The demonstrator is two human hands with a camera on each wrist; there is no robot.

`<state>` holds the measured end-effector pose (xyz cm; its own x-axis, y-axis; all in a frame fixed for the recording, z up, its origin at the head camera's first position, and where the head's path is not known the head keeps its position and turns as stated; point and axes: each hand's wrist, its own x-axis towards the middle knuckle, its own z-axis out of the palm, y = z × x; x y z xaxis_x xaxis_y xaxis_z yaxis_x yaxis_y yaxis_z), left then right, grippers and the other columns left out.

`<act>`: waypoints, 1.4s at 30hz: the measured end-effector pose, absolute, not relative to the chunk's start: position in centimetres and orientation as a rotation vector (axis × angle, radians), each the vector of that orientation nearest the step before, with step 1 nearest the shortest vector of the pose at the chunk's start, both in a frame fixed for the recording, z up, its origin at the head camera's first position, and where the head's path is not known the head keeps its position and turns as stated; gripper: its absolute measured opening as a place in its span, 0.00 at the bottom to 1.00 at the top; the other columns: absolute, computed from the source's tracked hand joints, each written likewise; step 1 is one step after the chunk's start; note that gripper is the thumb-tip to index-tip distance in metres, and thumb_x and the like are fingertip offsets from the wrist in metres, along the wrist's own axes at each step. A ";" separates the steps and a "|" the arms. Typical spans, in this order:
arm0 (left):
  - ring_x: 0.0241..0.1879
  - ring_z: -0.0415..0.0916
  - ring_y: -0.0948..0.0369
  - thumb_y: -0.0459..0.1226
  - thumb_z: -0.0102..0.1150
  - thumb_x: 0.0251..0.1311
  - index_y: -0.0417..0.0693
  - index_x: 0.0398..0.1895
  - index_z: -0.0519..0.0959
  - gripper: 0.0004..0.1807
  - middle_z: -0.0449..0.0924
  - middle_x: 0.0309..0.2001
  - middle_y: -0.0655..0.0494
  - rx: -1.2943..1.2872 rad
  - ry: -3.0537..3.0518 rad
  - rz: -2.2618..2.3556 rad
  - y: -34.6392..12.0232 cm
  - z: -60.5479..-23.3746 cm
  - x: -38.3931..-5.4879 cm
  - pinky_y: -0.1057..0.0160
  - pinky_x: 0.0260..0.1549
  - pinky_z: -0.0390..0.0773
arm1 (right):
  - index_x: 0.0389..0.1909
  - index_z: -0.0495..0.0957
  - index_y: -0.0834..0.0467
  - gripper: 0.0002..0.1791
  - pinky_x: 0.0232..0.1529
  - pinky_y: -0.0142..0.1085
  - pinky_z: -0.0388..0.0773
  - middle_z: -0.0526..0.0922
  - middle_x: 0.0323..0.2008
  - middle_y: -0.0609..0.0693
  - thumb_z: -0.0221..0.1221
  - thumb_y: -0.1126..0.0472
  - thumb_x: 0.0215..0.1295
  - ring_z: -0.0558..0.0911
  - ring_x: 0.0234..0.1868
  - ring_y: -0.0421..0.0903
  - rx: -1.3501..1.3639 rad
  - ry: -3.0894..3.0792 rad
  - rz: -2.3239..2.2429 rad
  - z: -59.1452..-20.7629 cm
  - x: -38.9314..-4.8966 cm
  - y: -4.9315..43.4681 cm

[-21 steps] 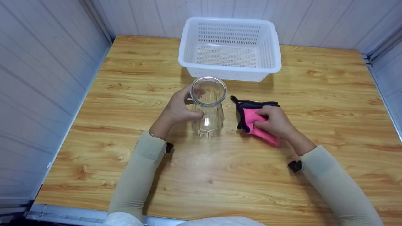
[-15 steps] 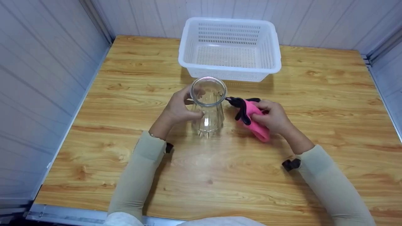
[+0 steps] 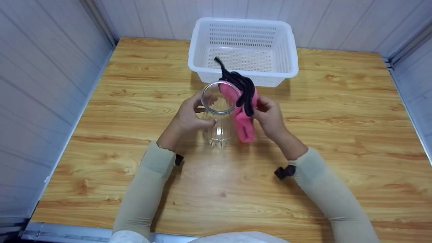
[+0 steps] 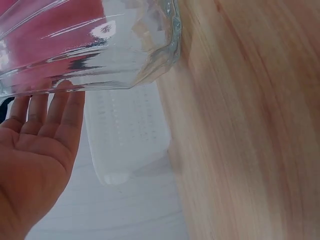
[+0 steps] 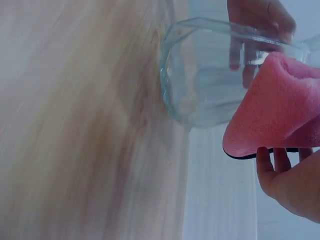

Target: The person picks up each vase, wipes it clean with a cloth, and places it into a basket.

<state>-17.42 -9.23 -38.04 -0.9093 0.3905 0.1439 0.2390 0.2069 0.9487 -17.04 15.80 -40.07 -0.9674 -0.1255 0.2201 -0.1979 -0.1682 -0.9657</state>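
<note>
A clear, faceted glass jar (image 3: 218, 132) stands mouth up near the middle of the table. My left hand (image 3: 189, 116) grips its side, thumb toward me and fingers round the far side. From the right, my right hand (image 3: 270, 118) pinches a bunched pink cloth (image 3: 244, 128) with black trim and a thin black strap. The cloth is up against the jar's right side at the rim, and its strap points toward the basket. In the right wrist view the fluffy pink cloth (image 5: 270, 112) overlaps the jar (image 5: 200, 75), and folds hide some of my right fingers.
A white plastic basket (image 3: 270, 81) with slotted walls stands behind the jar at the back of the table. Bare wood table (image 3: 216, 195) lies in front of both hands. White panelled walls (image 3: 50, 84) close off the back and sides.
My right hand has carried the pink cloth left and up, from the table beside the jar to the jar's rim. The left hand keeps its grip on the jar.
</note>
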 end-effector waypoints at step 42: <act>0.55 0.75 0.53 0.31 0.75 0.35 0.48 0.56 0.76 0.36 0.71 0.54 0.50 0.539 2.344 1.894 -9.0 -41.0 -19.7 0.59 0.55 0.80 | 0.52 0.76 0.58 0.40 0.53 0.40 0.80 0.77 0.46 0.52 0.80 0.55 0.31 0.78 0.48 0.48 0.598 -2.931 1.435 -42.3 -18.8 15.1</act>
<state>-19.65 -9.05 -41.00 -0.9349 0.3186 0.1565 0.2200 0.1740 0.9599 -18.82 15.13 -42.34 -0.9200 -0.3919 0.0000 -0.2404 0.5643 -0.7898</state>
